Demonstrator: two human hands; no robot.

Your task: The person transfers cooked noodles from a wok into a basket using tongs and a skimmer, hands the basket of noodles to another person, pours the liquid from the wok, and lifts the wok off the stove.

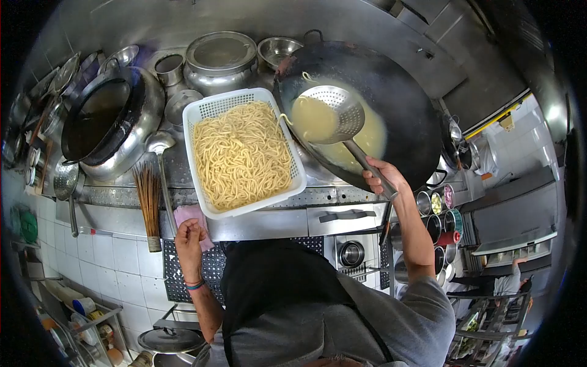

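Observation:
My right hand [386, 177] is wrapped round the handle of a skimmer [350, 117], a round perforated metal scoop. The skimmer's bowl is in the large black wok [406, 110], at the cloudy yellowish liquid [370, 144]. A few noodle strands hang at the wok's left rim. Left of the wok, a white plastic basket [191, 153] is heaped with yellow noodles [244, 153]. Curled fingers close my left hand [190, 240], beside a pink cloth [194, 215] and the lower end of a ladle's [164, 171] handle; whether it grips anything is hidden.
A bamboo brush [148, 199] lies left of the ladle. Farther left are a dark-rimmed pot [143, 110] and a second skimmer [66, 181]. Behind the basket stands a lidded steel pot [221, 55]. Several containers line the right side; another person [506, 284] is at far right.

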